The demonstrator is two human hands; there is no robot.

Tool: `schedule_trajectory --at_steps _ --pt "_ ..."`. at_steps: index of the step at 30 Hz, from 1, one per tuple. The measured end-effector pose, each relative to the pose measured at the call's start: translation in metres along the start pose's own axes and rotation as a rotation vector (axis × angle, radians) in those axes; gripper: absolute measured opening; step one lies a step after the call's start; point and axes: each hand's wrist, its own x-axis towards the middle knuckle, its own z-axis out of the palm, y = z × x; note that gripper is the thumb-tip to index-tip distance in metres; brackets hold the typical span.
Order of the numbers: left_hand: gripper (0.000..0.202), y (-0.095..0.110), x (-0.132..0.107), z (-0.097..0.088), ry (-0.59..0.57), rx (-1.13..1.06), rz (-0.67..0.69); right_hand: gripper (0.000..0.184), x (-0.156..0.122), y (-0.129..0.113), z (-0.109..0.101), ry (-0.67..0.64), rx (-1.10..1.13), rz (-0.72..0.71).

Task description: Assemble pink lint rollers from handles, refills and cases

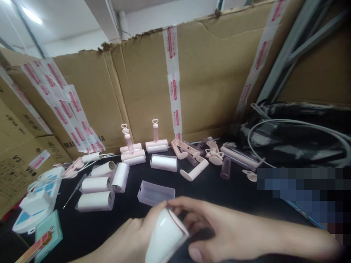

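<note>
A glossy white lint roller refill [166,235] is held tilted close to the camera at the bottom middle. My left hand [137,230] is wrapped round it from the left, its fingers partly hidden. My right hand [204,223] curls at the roll's right side, fingers touching its upper end, thumb lower down. Just beyond the hands lies an uncovered translucent lilac case [156,193]. Behind that, another case holds a white roll [163,163]. To the left, several white rolls [94,200] rest in similar cases.
Pink lint rollers with heart-shaped ends [133,156] stand against the cardboard wall [142,84]. Pink handle parts [194,170] lie right of centre. A power strip [38,204], tweezers [74,191] and a teal box [49,233] are at left. A cable [249,137] loops over black plastic at right.
</note>
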Motion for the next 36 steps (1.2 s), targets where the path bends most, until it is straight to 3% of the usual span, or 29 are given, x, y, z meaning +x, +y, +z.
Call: schedule_trajectory --at_steps 3,8,10,13,16,18,22,25,31,36 --pt "0.104 -0.002 0.008 0.004 0.108 -0.079 0.03 0.077 0.007 0.02 0.004 0.107 0.162 -0.068" --pt "0.138 -0.005 0.02 -0.004 0.197 -0.153 0.154 0.046 0.02 0.022 0.002 0.387 0.036 -0.182" --pt "0.133 -0.018 0.025 -0.013 0.245 -0.133 0.213 0.046 0.025 0.018 -0.011 0.466 -0.077 -0.244" --pt "0.111 -0.049 0.037 -0.02 0.307 -0.158 0.261 0.052 0.031 0.014 -0.034 0.574 -0.188 -0.316" --pt "0.088 -0.078 0.05 -0.012 0.294 -0.334 0.251 0.052 0.039 0.012 -0.047 0.544 -0.241 -0.342" --pt "0.08 -0.09 0.057 -0.002 0.303 -0.41 0.253 0.044 0.045 0.01 -0.046 0.466 -0.403 -0.34" --pt "0.081 -0.099 0.062 0.013 0.331 -0.436 0.269 0.036 0.056 0.009 -0.034 0.309 -0.954 -0.356" --pt "0.084 -0.103 0.064 0.015 0.347 -0.429 0.256 0.037 0.06 0.012 -0.026 0.251 -1.171 -0.333" --pt "0.083 -0.113 0.066 0.017 0.282 -0.457 0.261 0.042 0.06 0.018 -0.023 0.305 -1.098 -0.37" --pt "0.083 -0.11 0.064 0.016 0.269 -0.432 0.283 0.043 0.055 0.022 -0.023 0.312 -1.022 -0.352"
